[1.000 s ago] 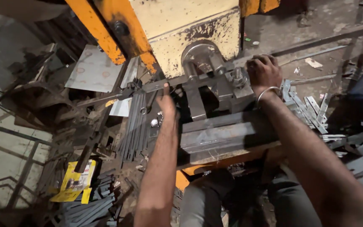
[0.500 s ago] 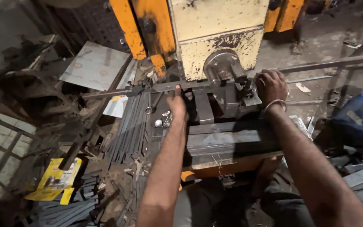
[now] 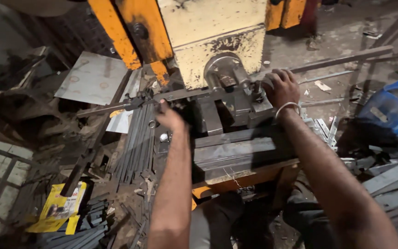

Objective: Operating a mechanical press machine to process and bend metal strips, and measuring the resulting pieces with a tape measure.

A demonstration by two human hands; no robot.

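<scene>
A yellow and orange press machine point(image 3: 208, 41) stands ahead of me with a round steel ram point(image 3: 222, 71) over a dark steel die block point(image 3: 229, 117). A long flat metal strip point(image 3: 116, 107) runs across the die from left to right. My left hand point(image 3: 169, 117) grips this strip just left of the die. My right hand point(image 3: 282, 87), with a metal bangle on the wrist, holds the strip's right part point(image 3: 337, 61) at the die's right edge. The fingertips of both hands are partly hidden by the metal.
Cut flat strips point(image 3: 137, 138) lie stacked left of the press. A grey sheet point(image 3: 93, 78) lies at the back left, a yellow packet point(image 3: 58, 210) at lower left. A blue container point(image 3: 392, 110) and loose metal pieces point(image 3: 325, 129) sit at right.
The view has drifted left and down, so the press sits further right and higher. Both hands stay on the strip at the die; the left hand has shifted slightly left along it.
</scene>
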